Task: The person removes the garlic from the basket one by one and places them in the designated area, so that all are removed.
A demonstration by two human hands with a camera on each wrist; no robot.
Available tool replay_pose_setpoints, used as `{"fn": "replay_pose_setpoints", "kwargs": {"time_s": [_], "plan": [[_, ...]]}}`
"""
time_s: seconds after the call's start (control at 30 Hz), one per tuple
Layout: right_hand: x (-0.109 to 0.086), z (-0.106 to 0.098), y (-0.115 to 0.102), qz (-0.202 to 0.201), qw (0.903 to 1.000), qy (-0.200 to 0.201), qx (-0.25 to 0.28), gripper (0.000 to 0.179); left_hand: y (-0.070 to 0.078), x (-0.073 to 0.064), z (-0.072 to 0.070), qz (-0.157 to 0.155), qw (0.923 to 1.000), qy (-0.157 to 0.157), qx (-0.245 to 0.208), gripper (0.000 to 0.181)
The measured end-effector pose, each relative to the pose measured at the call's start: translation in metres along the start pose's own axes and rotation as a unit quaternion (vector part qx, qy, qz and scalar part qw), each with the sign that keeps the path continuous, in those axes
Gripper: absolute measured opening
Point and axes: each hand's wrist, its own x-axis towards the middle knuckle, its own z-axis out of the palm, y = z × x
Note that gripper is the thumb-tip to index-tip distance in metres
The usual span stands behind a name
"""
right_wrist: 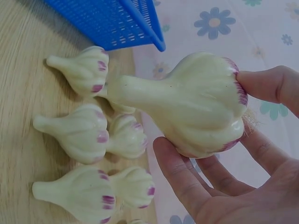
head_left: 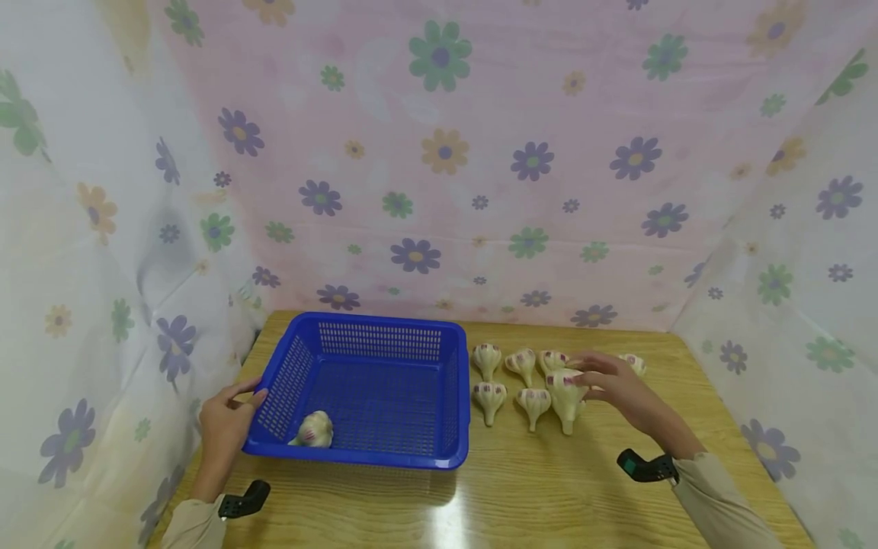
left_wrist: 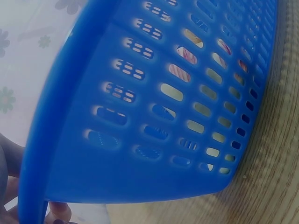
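My left hand (head_left: 226,419) grips the left rim of a blue plastic basket (head_left: 384,457), thumb and fingers on either side of the edge. One garlic bulb (head_left: 315,431) lies in the basket's front left corner; through the slots in the left wrist view, parts of pale bulb show. With its thumb and fingers, my right hand (head_left: 620,389) holds a cream garlic bulb (right_wrist: 201,102) with purple marks at its root end. The held bulb is above the table, its stem pointing away from the palm. Several similar garlic bulbs (head_left: 533,404) lie in two rows beside the basket.
The wooden table (head_left: 535,488) carries the basket on its left side and the bulbs to the right. Another garlic bulb (head_left: 632,364) lies behind my right hand. Flowered cloth (head_left: 439,175) encloses the table at the back and both sides.
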Motion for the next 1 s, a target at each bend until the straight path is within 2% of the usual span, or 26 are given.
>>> {"fn": "replay_pose_setpoints", "kwargs": {"time_s": [0.4,0.7,1.0], "plan": [[-0.009,-0.011,0.015,0.037,0.9991,0.020,-0.005,0.054,-0.001,-0.001,-0.001,0.002,1.0000,0.002,-0.003,0.033],[-0.013,-0.017,0.026,0.038,0.9985,0.037,0.016,0.045,0.000,0.000,-0.001,0.003,1.0000,0.000,0.004,0.033],[-0.015,-0.032,0.041,0.067,0.9966,0.047,0.004,0.059,-0.001,0.000,-0.001,0.009,1.0000,0.003,0.002,0.034]]}}
